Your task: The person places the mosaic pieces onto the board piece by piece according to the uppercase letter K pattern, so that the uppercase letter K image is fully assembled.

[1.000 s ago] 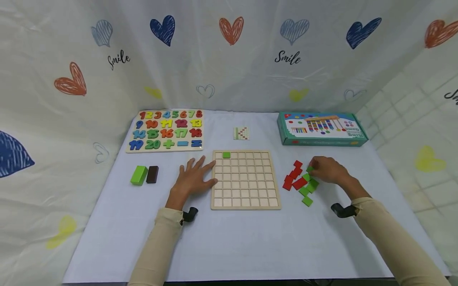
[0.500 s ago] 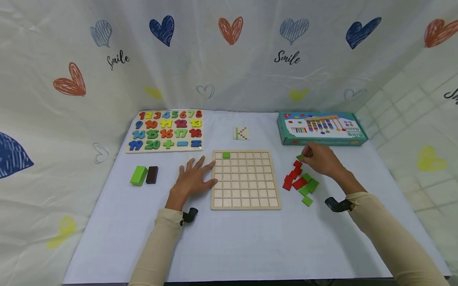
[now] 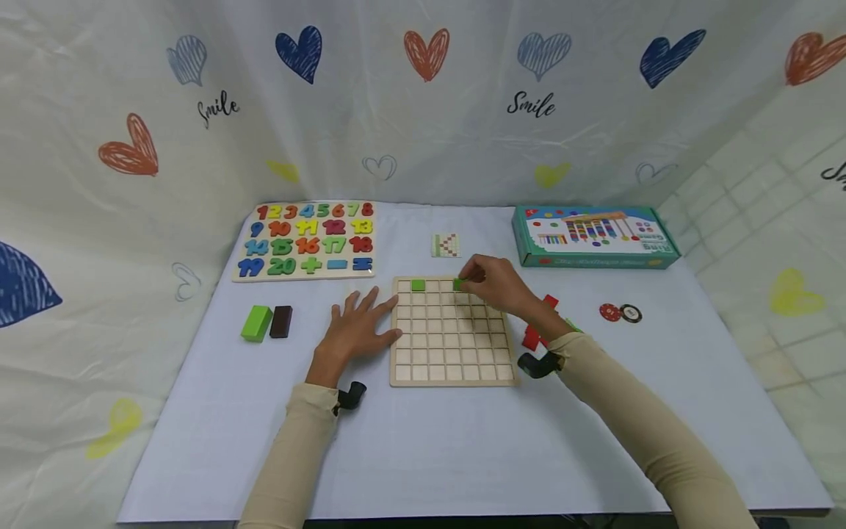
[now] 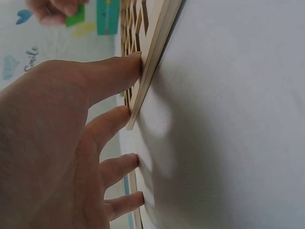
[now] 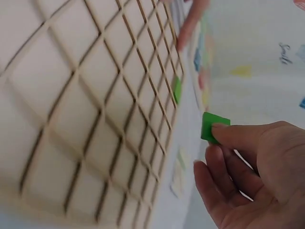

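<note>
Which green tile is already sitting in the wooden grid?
The green tile in the top row, second cell from the left. The other green tile is pinched in the right hand.

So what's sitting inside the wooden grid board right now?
One green tile lies in a top-row cell of the grid board. The right hand holds another green tile above that row, hiding the cells beneath.

Green square tile (image 3: 458, 283) over the wooden grid board (image 3: 453, 369)
Flat, pinched by fingertips above the board's far row
</note>
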Tool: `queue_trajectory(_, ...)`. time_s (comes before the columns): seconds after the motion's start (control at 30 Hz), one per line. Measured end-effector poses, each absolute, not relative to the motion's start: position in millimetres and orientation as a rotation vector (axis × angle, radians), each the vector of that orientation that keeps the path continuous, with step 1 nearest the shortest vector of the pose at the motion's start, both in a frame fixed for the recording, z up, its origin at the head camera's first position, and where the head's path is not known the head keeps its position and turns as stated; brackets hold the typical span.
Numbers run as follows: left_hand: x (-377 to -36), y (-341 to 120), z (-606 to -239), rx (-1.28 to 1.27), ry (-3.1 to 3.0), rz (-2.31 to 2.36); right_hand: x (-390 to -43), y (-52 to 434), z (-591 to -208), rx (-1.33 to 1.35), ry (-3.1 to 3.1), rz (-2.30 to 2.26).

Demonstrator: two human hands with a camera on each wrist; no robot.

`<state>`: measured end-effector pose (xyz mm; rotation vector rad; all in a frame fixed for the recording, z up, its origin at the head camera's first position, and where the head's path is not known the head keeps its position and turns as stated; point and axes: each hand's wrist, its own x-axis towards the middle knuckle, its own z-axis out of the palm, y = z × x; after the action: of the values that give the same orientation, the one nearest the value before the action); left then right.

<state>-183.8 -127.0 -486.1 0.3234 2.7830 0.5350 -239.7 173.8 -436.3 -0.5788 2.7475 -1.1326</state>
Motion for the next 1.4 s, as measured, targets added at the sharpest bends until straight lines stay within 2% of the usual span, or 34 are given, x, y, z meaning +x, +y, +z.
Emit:
queue_trajectory(0.17,-185,-127,-486,0.325,2.791,0.521,-247,131,-456,-0.640,2.715,-1.170)
queue_trajectory(0.37,-186,-126,-484,0.335,2.797,0.518,-255,108,-476,-0.638,2.717,-1.126)
queue_trajectory(1.4,-183,-127,-486,0.305,2.780,0.527,-247,107,-485,-0.692,2.737,-1.078)
